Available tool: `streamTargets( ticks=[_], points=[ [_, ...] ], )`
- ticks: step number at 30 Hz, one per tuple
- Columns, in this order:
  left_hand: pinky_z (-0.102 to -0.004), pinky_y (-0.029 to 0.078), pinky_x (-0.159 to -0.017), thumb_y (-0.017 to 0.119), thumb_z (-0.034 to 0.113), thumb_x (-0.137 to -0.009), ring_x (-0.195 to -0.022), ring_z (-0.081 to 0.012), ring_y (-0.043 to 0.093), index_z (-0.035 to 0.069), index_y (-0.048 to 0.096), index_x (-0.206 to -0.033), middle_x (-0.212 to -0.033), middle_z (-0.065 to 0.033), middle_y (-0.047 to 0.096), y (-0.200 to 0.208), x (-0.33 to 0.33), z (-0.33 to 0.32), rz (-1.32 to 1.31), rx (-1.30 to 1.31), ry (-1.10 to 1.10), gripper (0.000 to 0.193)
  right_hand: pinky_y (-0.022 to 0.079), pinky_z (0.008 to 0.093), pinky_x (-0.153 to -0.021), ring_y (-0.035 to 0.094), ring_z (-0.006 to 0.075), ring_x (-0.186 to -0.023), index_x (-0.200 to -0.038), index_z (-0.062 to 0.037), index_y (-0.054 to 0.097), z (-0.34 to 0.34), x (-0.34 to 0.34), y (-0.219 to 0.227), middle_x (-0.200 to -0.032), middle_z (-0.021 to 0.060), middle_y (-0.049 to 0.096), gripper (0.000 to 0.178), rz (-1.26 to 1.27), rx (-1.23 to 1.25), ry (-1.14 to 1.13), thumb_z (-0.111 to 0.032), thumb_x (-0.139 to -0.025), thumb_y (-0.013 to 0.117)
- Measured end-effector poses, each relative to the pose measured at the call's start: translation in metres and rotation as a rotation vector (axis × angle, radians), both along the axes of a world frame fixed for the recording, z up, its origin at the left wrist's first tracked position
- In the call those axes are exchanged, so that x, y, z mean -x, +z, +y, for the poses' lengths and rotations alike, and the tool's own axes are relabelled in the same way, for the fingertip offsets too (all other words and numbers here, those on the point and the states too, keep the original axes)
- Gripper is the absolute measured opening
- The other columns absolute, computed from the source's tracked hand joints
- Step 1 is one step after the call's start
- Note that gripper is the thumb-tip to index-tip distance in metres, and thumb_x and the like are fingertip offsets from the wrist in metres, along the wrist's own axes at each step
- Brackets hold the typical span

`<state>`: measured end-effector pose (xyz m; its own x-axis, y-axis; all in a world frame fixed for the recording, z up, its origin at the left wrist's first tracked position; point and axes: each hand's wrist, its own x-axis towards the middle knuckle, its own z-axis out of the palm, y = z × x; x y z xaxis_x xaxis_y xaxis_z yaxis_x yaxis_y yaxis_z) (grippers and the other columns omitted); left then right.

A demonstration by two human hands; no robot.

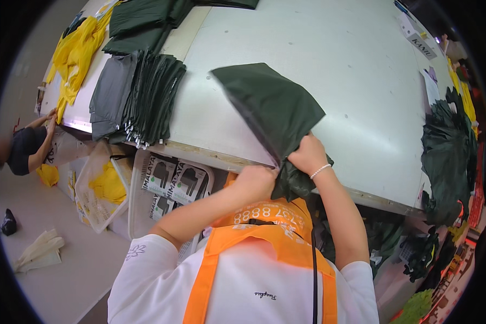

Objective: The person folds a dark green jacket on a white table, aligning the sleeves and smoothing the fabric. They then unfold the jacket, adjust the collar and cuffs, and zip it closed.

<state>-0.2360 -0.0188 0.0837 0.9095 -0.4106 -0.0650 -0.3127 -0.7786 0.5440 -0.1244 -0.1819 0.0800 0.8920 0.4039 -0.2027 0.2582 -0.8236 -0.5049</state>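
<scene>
A dark green folded piece of thin, slightly shiny fabric (272, 97) is held over the near edge of the table, its broad flat end fanned out across the white top. My right hand (309, 155) is closed round its narrowing part, and a crumpled bunch hangs below the fist. At the near left side of the same fabric, my left hand (256, 182) has curled fingers against its edge. The left fingertips are partly hidden. Whether the fabric is a finished garment cannot be made out.
Stacks of folded dark green fabric (154, 97) lie on the table's left side, beside yellow fabric (81, 56). A dark crumpled pile (448, 156) hangs at the right edge. Below stand a white bin of printed packages (186, 181) and a basket (94, 202). Another person (29, 143) works at far left.
</scene>
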Motion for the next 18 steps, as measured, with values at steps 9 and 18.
streamTargets(
  ticks=[9,18],
  points=[
    [-0.0329,0.051,-0.064,0.072,0.026,-0.068,-0.082,-0.0238,0.06,0.006,0.064,-0.084,-0.084,-0.0084,0.061,0.045,-0.146,-0.041,-0.375,-0.458,0.128,0.026,0.053,0.0425,-0.065,0.064,0.0336,-0.079,-0.095,-0.0108,0.063,0.034,0.03,0.021,-0.089,0.0125,0.066,0.031,-0.144,0.059,0.178,-0.016,-0.065,0.067],
    [-0.0353,0.044,-0.073,0.062,0.013,-0.07,-0.086,-0.0245,0.055,0.01,0.062,-0.088,-0.089,-0.0039,0.056,0.057,-0.057,-0.031,-0.442,0.183,-0.16,0.018,0.051,0.0403,-0.075,0.062,0.0346,-0.085,-0.092,-0.0038,0.063,0.025,0.012,-0.009,-0.091,0.0174,0.064,0.033,0.26,-0.922,-0.156,-0.027,-0.068,0.064]
  ],
)
